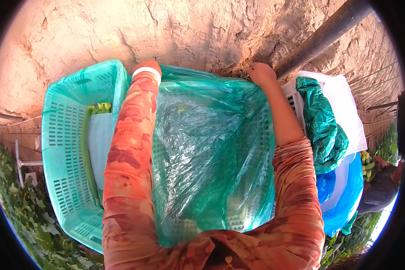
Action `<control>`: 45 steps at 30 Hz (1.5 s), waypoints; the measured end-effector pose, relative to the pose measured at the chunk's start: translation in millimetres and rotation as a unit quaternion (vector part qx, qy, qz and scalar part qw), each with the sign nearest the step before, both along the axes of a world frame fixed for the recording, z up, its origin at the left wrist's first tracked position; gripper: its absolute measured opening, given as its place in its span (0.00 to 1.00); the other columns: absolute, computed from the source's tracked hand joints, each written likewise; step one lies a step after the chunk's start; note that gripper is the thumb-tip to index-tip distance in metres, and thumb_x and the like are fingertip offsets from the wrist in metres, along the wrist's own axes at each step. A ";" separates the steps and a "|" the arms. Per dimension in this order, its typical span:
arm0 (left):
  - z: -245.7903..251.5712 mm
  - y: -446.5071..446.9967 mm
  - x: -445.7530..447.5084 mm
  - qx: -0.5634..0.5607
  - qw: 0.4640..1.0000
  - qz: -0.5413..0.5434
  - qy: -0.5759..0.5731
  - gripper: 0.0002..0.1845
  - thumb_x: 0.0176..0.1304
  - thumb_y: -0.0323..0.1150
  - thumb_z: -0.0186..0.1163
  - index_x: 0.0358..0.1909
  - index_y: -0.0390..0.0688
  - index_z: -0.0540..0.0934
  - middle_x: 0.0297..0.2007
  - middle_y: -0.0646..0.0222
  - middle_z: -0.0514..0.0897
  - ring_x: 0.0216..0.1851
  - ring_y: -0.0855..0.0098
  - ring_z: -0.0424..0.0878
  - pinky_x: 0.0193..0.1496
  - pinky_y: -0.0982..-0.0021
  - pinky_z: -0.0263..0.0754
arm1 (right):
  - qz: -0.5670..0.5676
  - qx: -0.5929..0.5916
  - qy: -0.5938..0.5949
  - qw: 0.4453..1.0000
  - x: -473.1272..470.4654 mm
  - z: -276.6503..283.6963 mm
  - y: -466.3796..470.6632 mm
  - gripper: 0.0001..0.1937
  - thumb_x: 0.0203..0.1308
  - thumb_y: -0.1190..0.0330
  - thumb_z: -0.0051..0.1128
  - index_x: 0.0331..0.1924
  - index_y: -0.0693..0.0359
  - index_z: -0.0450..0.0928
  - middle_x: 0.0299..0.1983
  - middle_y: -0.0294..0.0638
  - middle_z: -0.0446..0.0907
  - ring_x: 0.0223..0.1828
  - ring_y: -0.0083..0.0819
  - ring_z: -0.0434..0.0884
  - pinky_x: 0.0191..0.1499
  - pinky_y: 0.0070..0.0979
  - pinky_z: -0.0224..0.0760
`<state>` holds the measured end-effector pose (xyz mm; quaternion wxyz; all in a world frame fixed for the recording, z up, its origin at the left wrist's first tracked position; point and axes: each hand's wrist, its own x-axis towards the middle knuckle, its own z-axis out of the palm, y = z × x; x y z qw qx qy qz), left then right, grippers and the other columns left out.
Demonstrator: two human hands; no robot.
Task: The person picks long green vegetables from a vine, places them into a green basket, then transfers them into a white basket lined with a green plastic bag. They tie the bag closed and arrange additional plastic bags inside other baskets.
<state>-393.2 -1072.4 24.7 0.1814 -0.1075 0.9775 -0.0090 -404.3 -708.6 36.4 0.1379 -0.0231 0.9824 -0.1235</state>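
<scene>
A thin green plastic sheet or bag (202, 135) covers the plastic crate (175, 229) in front of me. My left hand (149, 64) is at the far left corner of this crate, by the sheet's edge; its fingers are hidden behind the wrist, which wears a white band. At the far right corner, my right hand (262, 75) is closed on the sheet's far edge. To the left stands a light green perforated crate (64, 135) holding long green squashes (87, 152) with yellow blossom ends, partly under a pale sheet (101, 141).
Behind the crates rises a cracked earthen wall (189, 33) with a slanting dark pole (324, 37). At right lie crumpled green plastic (324, 128), white sheeting (347, 111) and blue plastic (344, 189). Another person (379, 192) holds squashes at far right. Leafy plants (30, 209) grow at left.
</scene>
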 end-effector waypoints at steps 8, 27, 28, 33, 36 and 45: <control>-8.2 38.9 59.2 0.154 0.958 0.190 0.151 0.30 0.67 0.57 0.54 0.56 0.42 0.80 0.60 0.49 0.76 0.60 0.45 0.76 0.61 0.52 0.72 | 0.236 -0.120 0.176 0.948 73.9 -10.9 -89.2 0.19 0.58 0.49 0.67 0.36 0.57 0.78 0.30 0.48 0.81 0.37 0.51 0.82 0.38 0.46 0.74; -3.9 39.7 160.9 0.112 0.908 0.111 0.389 0.06 0.60 0.24 0.57 0.38 0.39 0.72 0.38 0.54 0.82 0.38 0.53 0.85 0.38 0.59 0.83 | 0.165 -0.042 0.230 0.958 79.9 -12.3 -89.8 0.32 0.52 0.33 0.61 0.22 0.58 0.73 0.18 0.46 0.77 0.24 0.49 0.79 0.28 0.44 0.72; -2.2 40.5 162.9 0.091 0.910 0.099 0.393 0.05 0.60 0.23 0.56 0.37 0.40 0.72 0.35 0.57 0.81 0.35 0.54 0.86 0.37 0.61 0.83 | 0.163 -0.037 0.221 0.961 79.0 -12.3 -90.2 0.33 0.54 0.32 0.59 0.22 0.58 0.73 0.18 0.46 0.78 0.24 0.49 0.80 0.29 0.44 0.72; 23.5 67.4 219.2 0.141 0.889 0.092 0.426 0.28 0.54 0.19 0.62 0.58 0.31 0.66 0.63 0.46 0.68 0.61 0.46 0.73 0.63 0.56 0.71 | 0.106 -0.013 0.154 0.982 69.7 -14.5 -90.9 0.34 0.67 0.32 0.36 0.33 0.53 0.84 0.29 0.50 0.85 0.36 0.51 0.85 0.40 0.47 0.76; 48.5 102.7 318.3 0.249 0.872 0.029 0.421 0.24 0.57 0.19 0.62 0.57 0.35 0.73 0.59 0.49 0.74 0.59 0.47 0.75 0.61 0.54 0.72 | 0.104 0.015 0.100 0.989 61.7 -21.3 -87.9 0.34 0.69 0.34 0.32 0.43 0.52 0.84 0.40 0.51 0.85 0.45 0.50 0.84 0.48 0.47 0.76; 90.6 112.4 641.7 0.303 0.888 0.188 0.289 0.14 0.58 0.25 0.69 0.45 0.38 0.79 0.43 0.58 0.78 0.46 0.55 0.77 0.51 0.61 0.73 | 0.145 -0.144 0.276 0.939 46.5 -16.6 -79.6 0.22 0.67 0.49 0.54 0.57 0.54 0.77 0.58 0.48 0.79 0.61 0.50 0.75 0.60 0.47 0.70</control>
